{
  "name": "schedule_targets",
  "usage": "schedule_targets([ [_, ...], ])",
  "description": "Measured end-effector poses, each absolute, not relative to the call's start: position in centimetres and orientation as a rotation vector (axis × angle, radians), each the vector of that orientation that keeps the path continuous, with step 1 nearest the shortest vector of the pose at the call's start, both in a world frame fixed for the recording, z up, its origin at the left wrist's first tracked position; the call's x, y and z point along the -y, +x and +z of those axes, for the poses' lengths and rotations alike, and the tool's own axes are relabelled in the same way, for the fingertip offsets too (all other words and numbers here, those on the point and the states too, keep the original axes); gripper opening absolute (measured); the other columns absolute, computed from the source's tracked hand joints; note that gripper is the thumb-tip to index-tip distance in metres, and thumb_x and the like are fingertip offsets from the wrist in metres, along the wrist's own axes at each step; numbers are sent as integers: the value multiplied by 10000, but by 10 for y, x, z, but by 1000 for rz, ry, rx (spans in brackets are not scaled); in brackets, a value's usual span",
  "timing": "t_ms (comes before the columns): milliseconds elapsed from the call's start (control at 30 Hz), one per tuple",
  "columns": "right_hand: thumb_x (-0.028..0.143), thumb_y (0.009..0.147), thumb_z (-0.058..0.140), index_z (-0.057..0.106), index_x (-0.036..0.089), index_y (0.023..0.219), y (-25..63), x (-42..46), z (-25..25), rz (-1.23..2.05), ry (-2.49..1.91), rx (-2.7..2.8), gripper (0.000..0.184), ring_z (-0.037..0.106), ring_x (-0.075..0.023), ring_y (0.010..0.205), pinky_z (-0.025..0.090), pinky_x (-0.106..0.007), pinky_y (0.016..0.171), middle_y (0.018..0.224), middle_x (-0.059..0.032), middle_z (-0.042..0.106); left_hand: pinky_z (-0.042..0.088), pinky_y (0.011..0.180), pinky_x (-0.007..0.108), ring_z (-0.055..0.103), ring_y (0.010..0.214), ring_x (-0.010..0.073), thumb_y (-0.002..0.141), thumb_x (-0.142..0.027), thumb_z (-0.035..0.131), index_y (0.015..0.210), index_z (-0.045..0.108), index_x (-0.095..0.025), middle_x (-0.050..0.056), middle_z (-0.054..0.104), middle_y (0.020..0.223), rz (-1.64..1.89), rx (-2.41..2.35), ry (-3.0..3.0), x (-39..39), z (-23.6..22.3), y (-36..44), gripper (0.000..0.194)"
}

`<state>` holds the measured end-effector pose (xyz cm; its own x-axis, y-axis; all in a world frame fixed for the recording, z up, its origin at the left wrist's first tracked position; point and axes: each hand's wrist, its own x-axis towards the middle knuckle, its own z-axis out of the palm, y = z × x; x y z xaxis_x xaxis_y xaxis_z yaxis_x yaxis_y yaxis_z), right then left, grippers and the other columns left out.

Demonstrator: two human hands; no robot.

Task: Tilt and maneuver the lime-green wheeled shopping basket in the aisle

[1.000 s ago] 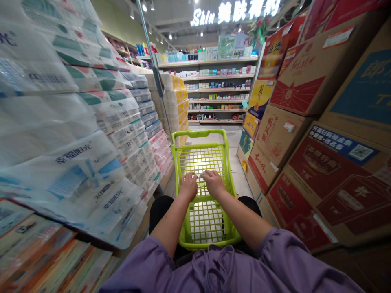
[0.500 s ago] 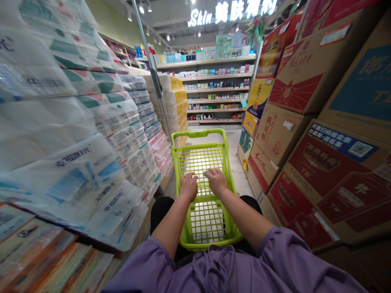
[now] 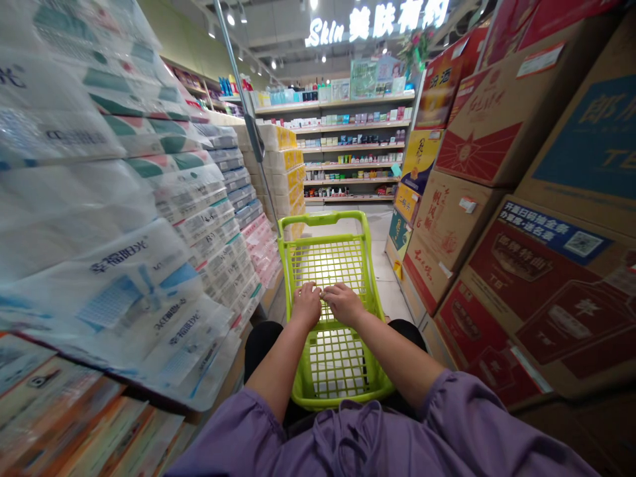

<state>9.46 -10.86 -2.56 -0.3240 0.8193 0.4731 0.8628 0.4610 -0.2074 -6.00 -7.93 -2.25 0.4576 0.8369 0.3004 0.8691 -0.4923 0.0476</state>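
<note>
A lime-green plastic shopping basket (image 3: pixel 330 399) with a grid of openings stands between my knees, and floor tiles show through its mesh. My left hand (image 3: pixel 307 306) is over the middle of the basket, fingers curled inward. Facing it, my right hand (image 3: pixel 342 305) is bent the same way, thumb and fingers drawn together. The fingertips of both hands meet or nearly meet. Whatever may be pinched between them is too small or hidden to name.
Wrapped tissue packs (image 3: pixel 149 271) are stacked high on the left. Printed cartons (image 3: pixel 541 265) form a wall on the right. A metal pole (image 3: pixel 243 99) rises beyond the basket. Shelves of skincare goods (image 3: pixel 355 124) stand at the aisle's far end.
My right hand has moved left, bringing its fingertips to my left hand. A small pale spot at its fingertips no longer shows clearly. The basket has stayed put.
</note>
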Motion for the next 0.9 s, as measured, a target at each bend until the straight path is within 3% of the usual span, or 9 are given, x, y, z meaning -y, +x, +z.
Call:
schedule_targets([
  [200, 68, 838, 487, 713, 216, 1013, 97, 105, -27, -198, -1665, 1983, 322, 536, -235, 1024, 448, -364, 868, 1186, -64, 657, 354, 1009, 437, 438, 1266, 258, 829, -113, 461, 1153, 595, -165, 132, 518, 1347, -424, 1519, -2585, 79, -23, -60, 355],
  [367, 92, 839, 507, 714, 233, 1001, 95, 106, -27, -122, -1414, 2219, 299, 537, -209, 1003, 440, -333, 894, 1134, -40, 678, 361, 1001, 436, 445, 1255, 255, 824, -108, 463, 1140, 598, -176, 132, 516, 1350, -424, 1519, -2579, 79, -23, -60, 350],
  [567, 58, 820, 484, 716, 240, 1016, 99, 105, -26, -184, -1719, 1966, 354, 525, -240, 1028, 440, -371, 872, 1195, -56, 651, 360, 1008, 444, 436, 1268, 264, 829, -110, 467, 1153, 593, -167, 139, 513, 1351, -421, 1529, -2593, 78, -22, -60, 352],
  [767, 92, 830, 490, 727, 233, 959, 95, 108, -24, -99, -1428, 2233, 304, 534, -210, 990, 431, -337, 909, 1123, -37, 679, 356, 1012, 437, 442, 1264, 263, 829, -105, 466, 1150, 590, -164, 137, 509, 1362, -397, 1515, -2579, 79, -22, -60, 349],
  [900, 49, 821, 476, 714, 233, 1006, 99, 107, -23, -143, -1682, 2000, 354, 520, -231, 1047, 431, -362, 886, 1197, -51, 649, 355, 1017, 436, 445, 1264, 260, 838, -111, 462, 1154, 589, -166, 133, 514, 1358, -407, 1501, -2578, 79, -23, -61, 345],
])
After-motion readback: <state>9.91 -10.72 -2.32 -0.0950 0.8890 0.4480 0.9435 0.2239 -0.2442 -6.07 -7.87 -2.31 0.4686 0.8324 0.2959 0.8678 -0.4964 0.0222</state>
